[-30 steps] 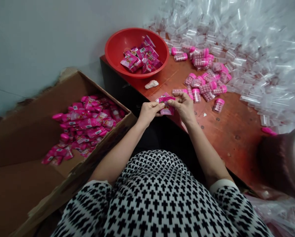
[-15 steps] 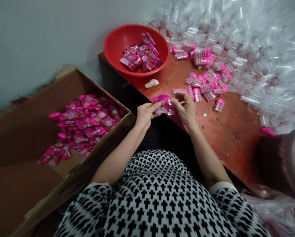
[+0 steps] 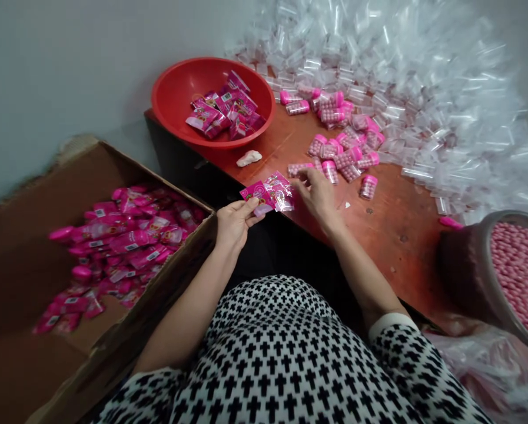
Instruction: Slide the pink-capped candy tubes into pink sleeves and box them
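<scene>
My left hand (image 3: 235, 227) pinches a printed pink plastic wrapper (image 3: 258, 197) at its left end, thumb on top. The wrapper's right part looks clear and shiny, and it hangs just over the table's front edge. At its right edge, my right hand (image 3: 319, 197) has thumb and fingers curled together, the tips meeting the plastic. Just beyond that hand lie several small clear jars (image 3: 329, 172) with pink lids and pink balls inside. A white crumpled lump (image 3: 249, 158) rests on the table behind the wrapper.
A red basin (image 3: 166, 100) of pink wrappers (image 3: 226, 112) stands at the table's far left. An open cardboard box (image 3: 20, 235) with wrapped jars (image 3: 131, 238) is at left. Clear empty tubes (image 3: 378, 53) are heaped behind; a bucket (image 3: 462, 259) of pink balls (image 3: 520, 271) stands right.
The view has shifted right, so everything sits further left in it. The wrapper now looks more spread out between my hands, its clear right part showing more.
</scene>
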`<state>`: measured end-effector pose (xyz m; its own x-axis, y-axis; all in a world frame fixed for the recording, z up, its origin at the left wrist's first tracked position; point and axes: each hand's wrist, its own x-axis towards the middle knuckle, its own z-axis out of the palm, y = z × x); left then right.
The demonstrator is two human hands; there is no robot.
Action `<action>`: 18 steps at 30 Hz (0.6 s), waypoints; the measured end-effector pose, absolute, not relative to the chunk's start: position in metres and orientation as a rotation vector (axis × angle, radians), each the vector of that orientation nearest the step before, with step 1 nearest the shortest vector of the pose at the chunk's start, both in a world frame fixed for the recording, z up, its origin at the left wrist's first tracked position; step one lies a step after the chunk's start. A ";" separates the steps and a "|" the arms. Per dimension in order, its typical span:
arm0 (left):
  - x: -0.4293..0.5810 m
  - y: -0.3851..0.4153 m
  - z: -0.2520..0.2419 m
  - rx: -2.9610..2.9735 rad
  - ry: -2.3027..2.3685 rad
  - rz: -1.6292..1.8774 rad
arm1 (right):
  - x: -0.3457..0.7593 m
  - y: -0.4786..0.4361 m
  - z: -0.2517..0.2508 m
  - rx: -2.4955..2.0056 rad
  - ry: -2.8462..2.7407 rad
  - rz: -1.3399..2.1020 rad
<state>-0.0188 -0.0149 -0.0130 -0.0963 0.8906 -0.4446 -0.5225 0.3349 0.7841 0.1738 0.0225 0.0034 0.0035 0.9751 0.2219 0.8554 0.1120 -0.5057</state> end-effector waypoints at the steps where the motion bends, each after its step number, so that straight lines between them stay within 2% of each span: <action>1: -0.017 -0.015 -0.013 0.410 1.143 1.233 | 0.184 0.026 0.006 -1.804 -1.860 0.256; 4: -0.009 -0.015 -0.010 0.364 1.131 1.204 | 0.216 0.043 0.014 -1.873 -1.942 0.112; 11: -0.004 -0.013 -0.002 0.278 1.101 1.213 | 0.247 0.074 0.029 -1.529 -2.777 -0.064; 15: -0.005 -0.012 -0.003 0.253 1.019 1.232 | 0.250 0.066 0.032 -1.656 -2.711 -0.089; 18: -0.003 -0.013 -0.003 0.203 0.995 1.223 | 0.244 0.039 0.030 -1.813 -2.326 0.037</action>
